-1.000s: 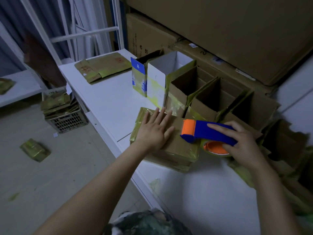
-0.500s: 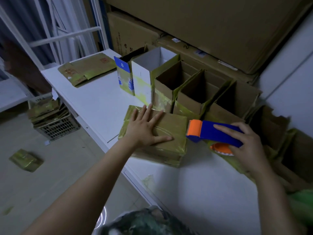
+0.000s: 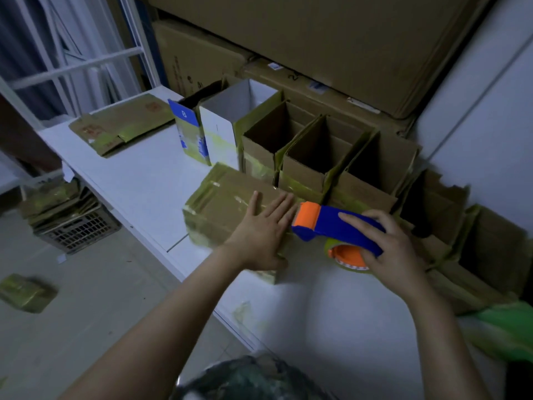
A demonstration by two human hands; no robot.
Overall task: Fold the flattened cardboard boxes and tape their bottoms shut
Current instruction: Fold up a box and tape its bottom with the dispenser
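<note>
Pressing the brown, tape-covered cardboard box on the white counter, the left hand lies spread. The right hand grips a blue-and-orange tape dispenser at its edge. Several upright open-topped boxes look finished; flattened cardboard boxes wait unfolded.

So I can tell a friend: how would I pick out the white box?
Find the white table. A row of open boxes stands along its back, against big cartons. The white box is second from the far end, the only one with white walls.
</note>
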